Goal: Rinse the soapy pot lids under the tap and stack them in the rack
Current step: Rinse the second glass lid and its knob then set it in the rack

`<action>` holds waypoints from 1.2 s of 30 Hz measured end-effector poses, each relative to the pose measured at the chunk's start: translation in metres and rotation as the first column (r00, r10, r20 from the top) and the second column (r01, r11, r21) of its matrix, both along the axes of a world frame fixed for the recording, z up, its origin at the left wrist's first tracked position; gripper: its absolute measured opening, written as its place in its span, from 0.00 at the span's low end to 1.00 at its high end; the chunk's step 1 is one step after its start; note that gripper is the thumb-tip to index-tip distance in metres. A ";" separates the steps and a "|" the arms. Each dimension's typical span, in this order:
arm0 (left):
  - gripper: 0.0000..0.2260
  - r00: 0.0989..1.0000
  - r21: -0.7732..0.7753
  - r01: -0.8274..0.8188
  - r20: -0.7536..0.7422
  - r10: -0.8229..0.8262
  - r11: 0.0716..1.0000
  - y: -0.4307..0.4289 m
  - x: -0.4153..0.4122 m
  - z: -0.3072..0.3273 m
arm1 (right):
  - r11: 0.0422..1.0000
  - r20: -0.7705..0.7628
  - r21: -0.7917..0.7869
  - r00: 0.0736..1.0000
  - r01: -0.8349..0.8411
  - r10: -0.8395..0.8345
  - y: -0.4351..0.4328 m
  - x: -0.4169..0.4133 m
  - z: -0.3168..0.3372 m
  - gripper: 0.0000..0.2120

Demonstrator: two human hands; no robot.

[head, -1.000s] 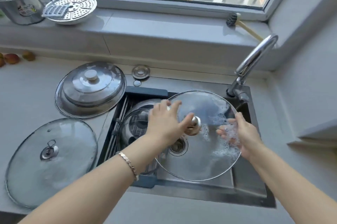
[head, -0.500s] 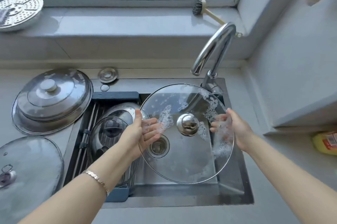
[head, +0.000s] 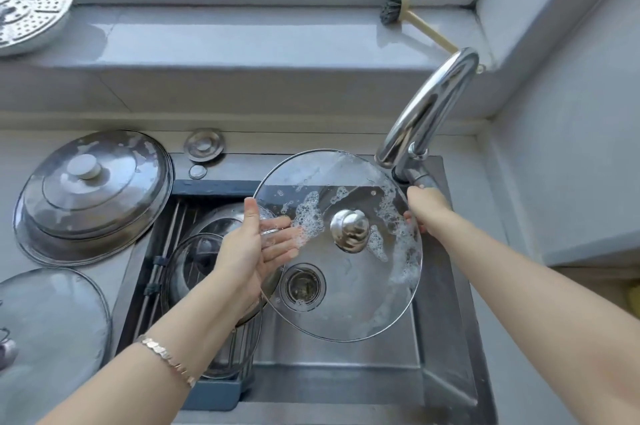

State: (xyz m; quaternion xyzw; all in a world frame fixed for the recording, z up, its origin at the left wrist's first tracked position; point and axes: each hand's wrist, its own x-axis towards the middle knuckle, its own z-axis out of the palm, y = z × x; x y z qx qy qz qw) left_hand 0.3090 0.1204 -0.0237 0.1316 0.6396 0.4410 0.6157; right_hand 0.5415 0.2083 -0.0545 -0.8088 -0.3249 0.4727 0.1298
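Observation:
I hold a soapy glass lid (head: 349, 289) with a steel knob over the sink (head: 446, 338), tilted so its top faces me. My left hand (head: 256, 248) grips its left rim, thumb on top and fingers under the glass. My right hand (head: 427, 206) holds the right rim, right beside the tap's lever. Foam streaks the lid's upper and right parts. The tap (head: 429, 106) arches above the lid's far edge, and I see no water running. The dark blue rack (head: 207, 187) fills the sink's left side and holds a glass lid (head: 188, 262) and a steel lid (head: 221, 217).
Stacked steel lids (head: 93, 192) lie on the counter to the left, with another glass lid (head: 48, 338) in front of them. A small drain plug (head: 204, 144) sits behind the sink. A perforated steamer plate (head: 31, 16) and a brush (head: 394, 11) rest on the sill.
My left hand left the knob and took the lid's left rim. The lid tipped up to face me and rose toward the tap. My right hand slid up the rim toward the tap's lever.

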 end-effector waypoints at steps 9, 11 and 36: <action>0.25 0.999 -0.028 0.010 -0.036 -0.011 1.000 0.001 0.009 0.005 | 0.991 -0.037 0.045 0.992 0.126 -0.124 -0.002 0.003 -0.011 0.21; 0.26 0.999 -0.033 0.021 -0.037 -0.022 0.999 0.001 0.009 0.005 | 0.990 -0.049 0.054 0.991 0.130 -0.128 -0.005 0.005 -0.013 0.20; 0.26 0.987 -0.033 0.045 -0.156 -0.050 0.998 -0.015 0.032 0.023 | 0.365 0.520 0.360 0.509 -0.859 0.686 -0.094 -0.100 0.024 0.39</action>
